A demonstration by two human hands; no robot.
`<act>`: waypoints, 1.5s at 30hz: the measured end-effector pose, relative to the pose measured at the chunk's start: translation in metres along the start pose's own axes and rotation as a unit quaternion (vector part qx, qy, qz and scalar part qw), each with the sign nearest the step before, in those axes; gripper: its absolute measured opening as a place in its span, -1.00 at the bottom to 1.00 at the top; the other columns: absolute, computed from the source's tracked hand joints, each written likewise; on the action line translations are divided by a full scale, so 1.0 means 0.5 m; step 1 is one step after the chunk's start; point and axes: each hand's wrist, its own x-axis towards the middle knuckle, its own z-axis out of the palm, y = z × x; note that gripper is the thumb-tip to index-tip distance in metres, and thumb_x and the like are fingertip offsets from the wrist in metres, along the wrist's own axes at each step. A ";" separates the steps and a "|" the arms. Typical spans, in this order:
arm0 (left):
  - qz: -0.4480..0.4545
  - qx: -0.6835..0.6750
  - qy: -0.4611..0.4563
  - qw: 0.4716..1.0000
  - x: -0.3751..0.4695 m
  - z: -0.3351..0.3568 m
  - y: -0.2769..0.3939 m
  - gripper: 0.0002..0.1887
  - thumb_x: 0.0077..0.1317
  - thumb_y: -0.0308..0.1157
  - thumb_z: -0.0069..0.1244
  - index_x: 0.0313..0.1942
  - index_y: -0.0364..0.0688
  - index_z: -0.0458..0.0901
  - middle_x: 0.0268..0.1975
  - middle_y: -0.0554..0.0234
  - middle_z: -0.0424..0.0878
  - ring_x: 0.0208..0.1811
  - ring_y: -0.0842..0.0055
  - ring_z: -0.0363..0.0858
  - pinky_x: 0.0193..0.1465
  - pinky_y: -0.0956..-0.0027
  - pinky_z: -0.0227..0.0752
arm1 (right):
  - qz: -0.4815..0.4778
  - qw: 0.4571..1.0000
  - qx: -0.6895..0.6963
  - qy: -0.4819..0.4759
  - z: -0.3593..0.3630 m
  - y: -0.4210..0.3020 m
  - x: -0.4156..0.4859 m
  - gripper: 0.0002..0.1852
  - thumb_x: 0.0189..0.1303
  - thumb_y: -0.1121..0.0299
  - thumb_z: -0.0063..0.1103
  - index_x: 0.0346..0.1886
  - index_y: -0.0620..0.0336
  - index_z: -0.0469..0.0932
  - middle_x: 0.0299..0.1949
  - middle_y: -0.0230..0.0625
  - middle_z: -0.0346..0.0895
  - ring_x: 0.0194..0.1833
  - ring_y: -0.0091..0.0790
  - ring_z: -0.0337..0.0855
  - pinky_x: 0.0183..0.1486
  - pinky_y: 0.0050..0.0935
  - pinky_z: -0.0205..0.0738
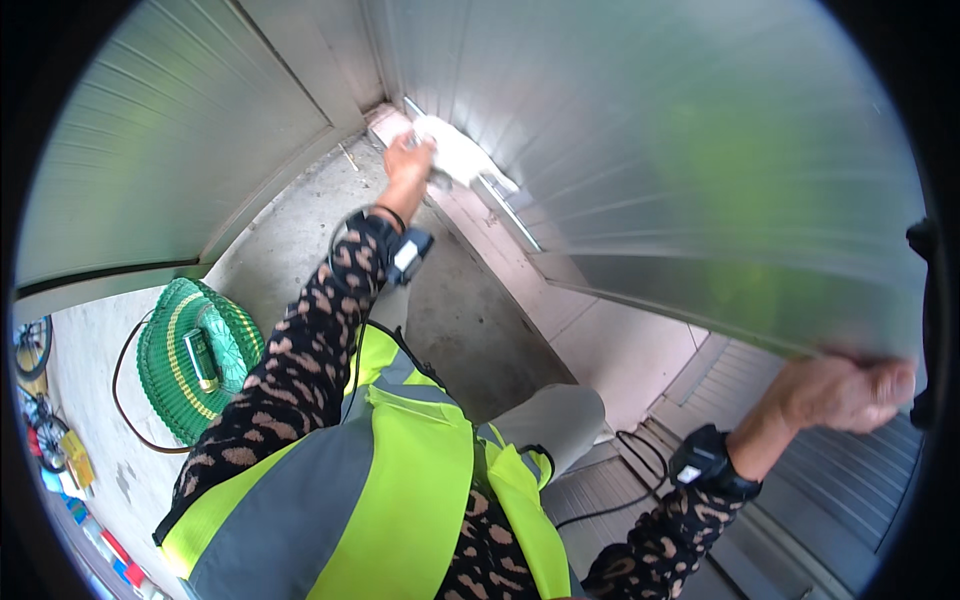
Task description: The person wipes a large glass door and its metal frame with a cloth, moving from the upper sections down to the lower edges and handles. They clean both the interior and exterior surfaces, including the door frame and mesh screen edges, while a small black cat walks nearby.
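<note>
My left hand (409, 161), at the upper middle, grips a white cloth (457, 154) that lies against the lower edge of a ribbed metal door (600, 150). My right hand (847, 394) is at the far right by the outer edge of that door; it is blurred, with its fingers curled, and whether it holds the edge cannot be told. Each wrist bears a black strapped device with a cable. Green reflections show in the door's shiny surface.
A green woven basket (161, 367) with a green can (200, 360) stands at left on the concrete floor. Another metal panel (172, 142) rises at upper left. A tiled step (600, 330) runs below the door. A black cable (622, 506) loops near my knee. Bicycles stand far left.
</note>
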 end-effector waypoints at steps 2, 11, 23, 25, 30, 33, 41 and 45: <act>-0.034 -0.100 0.014 0.994 0.130 -0.016 0.030 -0.56 0.13 -0.46 0.23 0.06 -0.36 0.63 -0.12 0.05 0.73 -0.18 0.40 0.69 -0.14 0.32 0.59 | 0.002 1.000 -0.018 0.014 -0.002 0.003 0.004 -0.36 0.46 -0.22 -0.21 -0.47 0.19 0.45 -0.42 -0.38 0.39 -0.36 -0.49 0.34 -0.23 -0.48 0.32; -0.013 0.030 0.119 0.992 0.191 0.069 -0.012 -0.40 0.23 -0.28 0.20 0.24 -0.28 0.41 0.20 -0.25 0.42 0.21 0.03 0.49 0.26 0.18 0.37 | 0.023 0.993 -0.099 0.064 0.012 -0.003 -0.001 -0.30 0.42 -0.25 -0.31 -0.17 0.29 0.55 -0.07 -0.19 0.49 -0.08 -0.29 0.52 0.07 -0.23 0.46; -0.094 0.197 0.009 0.976 -0.098 0.110 -0.038 -0.35 0.22 -0.28 0.13 0.23 -0.42 0.27 0.16 -0.45 0.39 0.16 -0.09 0.50 0.25 0.09 0.38 | -0.020 0.999 0.005 0.047 0.011 0.001 0.000 -0.43 0.44 -0.09 -0.16 -0.02 0.29 0.56 0.00 -0.23 0.50 -0.07 -0.24 0.51 0.13 -0.20 0.45; -0.108 0.206 -0.014 0.972 -0.152 0.120 -0.050 -0.34 0.23 -0.27 0.14 0.24 -0.40 0.26 0.17 -0.43 0.39 0.17 -0.09 0.49 0.25 0.07 0.38 | 0.006 0.998 0.011 0.058 -0.004 0.010 0.000 -0.45 0.44 -0.07 -0.12 -0.02 0.32 0.57 -0.06 -0.19 0.54 -0.13 -0.24 0.54 0.06 -0.22 0.50; -0.110 0.214 0.021 0.970 -0.276 0.155 -0.069 -0.38 0.23 -0.29 0.16 0.19 -0.41 0.29 0.10 -0.40 0.49 0.14 -0.09 0.53 0.22 0.10 0.41 | 0.062 0.993 0.073 0.073 -0.013 0.019 -0.003 -0.46 0.40 -0.04 -0.08 0.06 0.31 0.54 0.01 -0.18 0.53 -0.02 -0.30 0.52 0.16 -0.21 0.39; -0.121 0.187 -0.013 0.975 -0.333 0.159 -0.074 -0.35 0.28 -0.30 0.13 0.25 -0.39 0.19 0.18 -0.37 0.33 0.22 -0.07 0.41 0.30 0.08 0.29 | 0.060 0.992 0.089 0.069 -0.002 0.027 -0.019 -0.46 0.39 -0.03 -0.08 0.08 0.31 0.52 0.03 -0.19 0.51 0.02 -0.31 0.50 0.19 -0.21 0.34; -0.096 0.153 -0.025 0.983 -0.393 0.172 -0.148 -0.25 0.25 -0.29 0.18 0.31 -0.39 0.14 0.18 -0.30 0.37 0.22 0.01 0.42 0.31 0.16 0.28 | 0.036 0.997 0.044 0.059 -0.022 0.031 -0.075 -0.48 0.41 -0.01 -0.07 0.03 0.35 0.52 -0.02 -0.17 0.53 -0.05 -0.32 0.52 0.11 -0.28 0.39; -0.143 0.035 -0.106 0.983 -0.381 0.132 -0.201 -0.30 0.18 -0.29 0.24 0.25 -0.41 0.31 0.17 -0.25 0.50 0.22 0.14 0.50 0.27 0.23 0.34 | 0.013 0.998 0.038 0.052 0.001 0.041 -0.049 -0.49 0.41 0.01 -0.06 0.00 0.36 0.53 -0.05 -0.16 0.53 -0.09 -0.32 0.53 0.07 -0.31 0.41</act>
